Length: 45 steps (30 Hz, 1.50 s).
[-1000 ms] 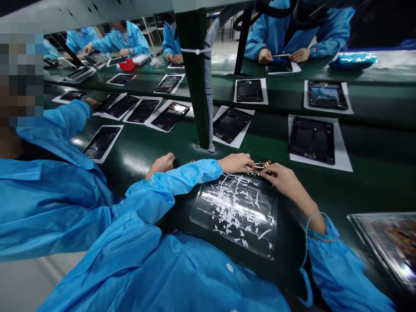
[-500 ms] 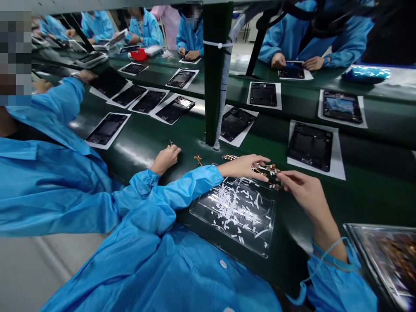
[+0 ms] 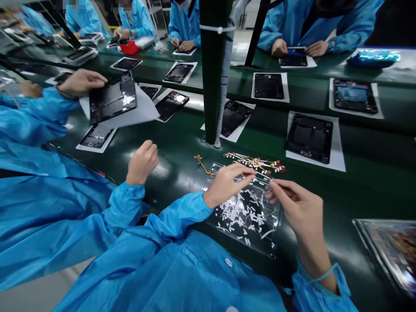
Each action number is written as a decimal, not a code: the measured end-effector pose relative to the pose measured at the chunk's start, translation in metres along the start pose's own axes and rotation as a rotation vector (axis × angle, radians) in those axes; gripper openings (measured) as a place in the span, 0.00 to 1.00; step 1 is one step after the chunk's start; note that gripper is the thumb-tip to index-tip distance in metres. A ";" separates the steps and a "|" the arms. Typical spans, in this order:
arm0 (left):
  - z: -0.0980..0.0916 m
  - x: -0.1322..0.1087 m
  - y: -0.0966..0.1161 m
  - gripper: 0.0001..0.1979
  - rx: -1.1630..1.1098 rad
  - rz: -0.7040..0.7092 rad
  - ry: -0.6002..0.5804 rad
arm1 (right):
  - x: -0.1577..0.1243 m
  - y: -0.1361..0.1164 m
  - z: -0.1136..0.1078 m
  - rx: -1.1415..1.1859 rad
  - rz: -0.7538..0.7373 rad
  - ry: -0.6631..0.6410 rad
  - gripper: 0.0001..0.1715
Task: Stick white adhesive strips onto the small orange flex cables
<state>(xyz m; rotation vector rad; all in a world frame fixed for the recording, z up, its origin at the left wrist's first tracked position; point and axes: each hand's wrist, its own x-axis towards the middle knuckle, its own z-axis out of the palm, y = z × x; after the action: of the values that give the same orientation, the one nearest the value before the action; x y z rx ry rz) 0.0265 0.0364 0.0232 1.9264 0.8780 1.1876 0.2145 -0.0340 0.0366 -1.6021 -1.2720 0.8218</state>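
Over the far edge of a clear plastic tray [image 3: 274, 249], my left hand [image 3: 229, 182] and my right hand [image 3: 297, 201] are close together with pinched fingertips. A thin flex cable, mostly hidden by the fingers, appears to run between them. Many white scraps [image 3: 235, 212] lie scattered in the tray. Just beyond my fingers lies a pile of orange-brown flex cables [image 3: 256, 162] with white tabs. One separate flex cable [image 3: 203, 164] lies to the left, touching or nearly touching the tray's corner.
To my left, a co-worker's hand [image 3: 82, 82] holds a tablet housing [image 3: 113, 99] with white paper; their other hand [image 3: 143, 162] is closed. A green post [image 3: 212, 73] rises ahead. Another housing [image 3: 310, 138] lies on paper at right, near a tray [image 3: 370, 234] of parts.
My hands have drawn back from the flex cable pile to above the tray, leaving the pile uncovered. The co-worker on the left has lifted a tablet housing with paper and brought it nearer.
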 end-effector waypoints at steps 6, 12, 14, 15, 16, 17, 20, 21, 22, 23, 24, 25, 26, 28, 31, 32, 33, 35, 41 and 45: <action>0.007 -0.024 -0.005 0.07 0.099 0.084 0.123 | -0.008 -0.003 0.019 0.032 -0.014 -0.024 0.13; 0.007 -0.027 -0.006 0.05 0.124 0.060 0.182 | -0.012 0.000 0.025 -0.037 -0.053 -0.020 0.11; 0.007 -0.027 -0.005 0.06 0.139 0.088 0.180 | -0.013 0.000 0.026 -0.042 -0.064 -0.034 0.10; 0.007 -0.027 -0.004 0.06 0.147 0.099 0.183 | -0.014 -0.001 0.026 -0.043 -0.071 -0.040 0.10; 0.007 -0.027 -0.003 0.06 0.155 0.112 0.186 | -0.015 -0.002 0.027 -0.046 -0.079 -0.044 0.10; 0.007 -0.027 -0.003 0.06 0.166 0.127 0.188 | -0.015 -0.003 0.028 -0.052 -0.089 -0.049 0.10; 0.006 -0.027 -0.003 0.06 0.234 0.178 0.167 | -0.016 -0.007 0.031 -0.077 -0.120 -0.068 0.10; 0.005 -0.027 -0.003 0.06 0.267 0.188 0.149 | -0.017 -0.008 0.032 -0.087 -0.130 -0.074 0.09; 0.004 -0.027 -0.004 0.06 0.304 0.191 0.129 | -0.017 -0.008 0.032 -0.095 -0.134 -0.081 0.09; 0.003 -0.027 -0.006 0.07 0.342 0.187 0.107 | -0.017 -0.008 0.032 -0.102 -0.133 -0.084 0.09; 0.001 -0.028 -0.007 0.07 0.380 0.179 0.083 | -0.017 -0.007 0.030 -0.109 -0.123 -0.087 0.10; -0.001 -0.028 -0.010 0.07 0.418 0.164 0.056 | -0.017 -0.005 0.029 -0.113 -0.101 -0.088 0.10; -0.002 -0.028 -0.012 0.07 0.450 0.146 0.023 | -0.017 -0.003 0.026 -0.112 -0.067 -0.088 0.11; -0.005 -0.029 -0.017 0.08 0.476 0.094 -0.056 | -0.014 0.003 0.021 -0.085 0.042 -0.092 0.14; -0.006 -0.031 -0.020 0.08 0.319 -0.058 -0.163 | -0.010 0.012 0.016 -0.016 0.182 -0.119 0.18; -0.005 -0.031 -0.020 0.09 0.219 -0.114 -0.186 | -0.008 0.014 0.016 0.004 0.205 -0.135 0.19; -0.003 -0.031 -0.020 0.10 0.123 -0.161 -0.200 | -0.007 0.016 0.016 0.021 0.216 -0.148 0.20; 0.000 -0.031 -0.018 0.09 -0.008 -0.211 -0.210 | -0.006 0.020 0.017 0.051 0.232 -0.168 0.21; 0.005 -0.032 -0.018 0.11 0.149 -0.009 -0.051 | -0.005 0.030 0.015 0.155 0.289 -0.160 0.20; 0.006 -0.034 -0.017 0.11 0.482 0.278 -0.134 | -0.007 0.030 0.015 0.220 0.312 -0.168 0.20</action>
<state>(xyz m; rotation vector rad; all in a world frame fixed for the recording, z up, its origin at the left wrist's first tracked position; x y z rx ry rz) 0.0175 0.0164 -0.0083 2.5542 0.9042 1.0476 0.2107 -0.0389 0.0031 -1.5979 -1.0143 1.2682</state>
